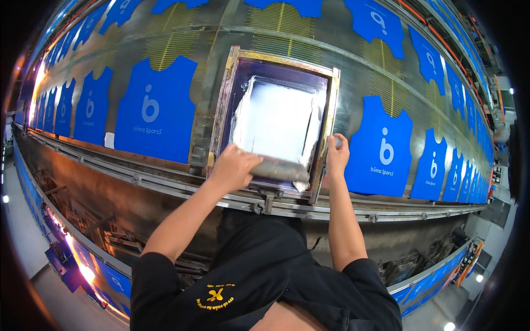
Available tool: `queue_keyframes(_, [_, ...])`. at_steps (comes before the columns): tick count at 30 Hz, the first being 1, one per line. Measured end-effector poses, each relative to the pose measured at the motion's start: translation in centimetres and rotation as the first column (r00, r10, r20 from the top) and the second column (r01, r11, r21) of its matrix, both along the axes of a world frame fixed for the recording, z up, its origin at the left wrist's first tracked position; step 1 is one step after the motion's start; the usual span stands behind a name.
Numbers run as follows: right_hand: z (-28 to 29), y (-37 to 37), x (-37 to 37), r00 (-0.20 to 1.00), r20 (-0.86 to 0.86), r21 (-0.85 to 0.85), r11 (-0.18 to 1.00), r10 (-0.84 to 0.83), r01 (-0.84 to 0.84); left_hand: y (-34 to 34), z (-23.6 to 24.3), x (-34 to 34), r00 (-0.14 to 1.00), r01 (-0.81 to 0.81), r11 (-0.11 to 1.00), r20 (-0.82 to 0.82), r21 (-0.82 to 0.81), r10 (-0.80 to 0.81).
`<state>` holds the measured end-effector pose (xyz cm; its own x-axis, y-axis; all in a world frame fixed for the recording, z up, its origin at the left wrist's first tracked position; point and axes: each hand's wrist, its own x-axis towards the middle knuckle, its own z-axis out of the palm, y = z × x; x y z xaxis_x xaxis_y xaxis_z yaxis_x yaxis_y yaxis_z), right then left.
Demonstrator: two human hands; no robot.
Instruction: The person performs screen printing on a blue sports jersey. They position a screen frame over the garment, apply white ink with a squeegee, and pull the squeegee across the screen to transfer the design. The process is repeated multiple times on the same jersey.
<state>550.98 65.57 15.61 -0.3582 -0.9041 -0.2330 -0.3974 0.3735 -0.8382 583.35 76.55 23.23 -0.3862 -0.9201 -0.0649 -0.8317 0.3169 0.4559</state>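
Observation:
A screen frame (232, 77) lies on the long printing table, with white ink (279, 116) spread over the middle of its purple mesh. My left hand (236, 165) grips a squeegee (279, 170) that lies across the lower part of the mesh, below the white area. My right hand (337, 150) is closed at the outer right side of the frame, its fingers curled on the rim. What lies under the screen is hidden.
Blue sleeveless shirt panels with white printed designs (171, 94) (367, 171) line the table (212, 38) on both sides of the frame. A metal rail (403, 214) runs along the near edge. Further rows of blue panels (116, 281) show beside and behind me, with glowing strips at the left.

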Motion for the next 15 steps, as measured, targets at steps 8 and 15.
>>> queue_keyframes(8, [-1.1, -0.6, 0.3, 0.998, -0.065, 0.032, 0.999, -0.022, 0.024, -20.5, 0.0, 1.0, 0.994, 0.028, 0.999, 0.100, 0.019, -0.030])
queue_keyframes(15, [0.3, -0.9, 0.7, 0.995, -0.087, 0.045, 0.998, -0.045, 0.049, -28.5, -1.3, 2.0, 0.993, -0.001, 0.989, 0.113, 0.148, -0.016])
